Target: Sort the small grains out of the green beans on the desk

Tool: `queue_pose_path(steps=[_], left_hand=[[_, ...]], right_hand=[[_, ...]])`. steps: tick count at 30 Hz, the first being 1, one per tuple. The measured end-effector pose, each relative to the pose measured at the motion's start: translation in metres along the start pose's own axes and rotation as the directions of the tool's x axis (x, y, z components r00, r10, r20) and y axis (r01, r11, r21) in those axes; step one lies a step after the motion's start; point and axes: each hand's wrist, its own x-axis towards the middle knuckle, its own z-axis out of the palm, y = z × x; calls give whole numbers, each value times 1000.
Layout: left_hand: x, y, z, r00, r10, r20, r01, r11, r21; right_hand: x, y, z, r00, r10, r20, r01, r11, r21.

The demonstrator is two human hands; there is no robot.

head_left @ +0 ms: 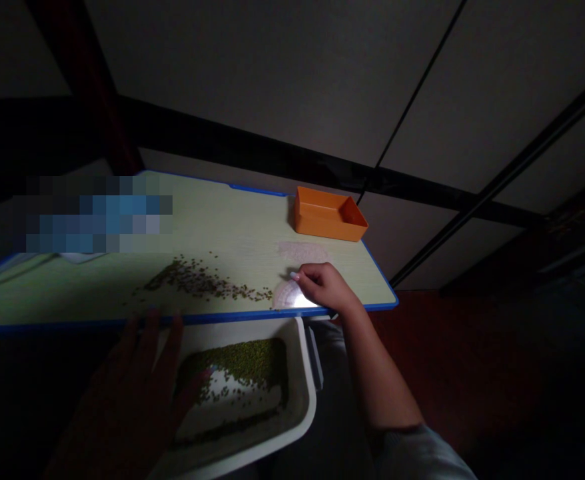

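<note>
My right hand (322,285) is over the right part of the table, close to its front edge. Its fingers are curled, with thumb and forefinger pressed together; whatever they may hold is hidden. To its left lies a loose spread of small greenish beans (192,279). A white plastic tub (300,400) sits below the table's front edge, with many green beans (252,360) heaped toward its far side. My left hand (137,380), in deep shadow, is at the tub's left side with fingers spread and the thumb reaching over the inside.
An orange open box (327,217) stands at the table's back right. The pale table (212,213) has a blue edge. A pinkish patch (302,252) and a bright light spot lie near my right hand. Something blurred and blue occupies the left end. Cabinet panels (272,80) rise behind.
</note>
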Motion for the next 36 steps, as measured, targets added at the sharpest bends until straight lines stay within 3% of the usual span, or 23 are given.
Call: queue_pose_path(steps=[10,29,32,36], left_hand=[[-1,1,-1,997,-43,59,44,999,-16],[2,1,-1,1000,6,-11,-6,1000,-2],[2,2,-1,1000,3,3,-3,1000,-13],[3,2,-3,1000,-20,8,20,999,-36]], right_hand=[[-1,5,-1,1000,20,20,-22,996,82],[-1,4,-2,998,26,49,-30,995,97],[-1,4,-2,999,17,28,-19,995,99],[2,2,0,995,54,-86,-54,999,-2]])
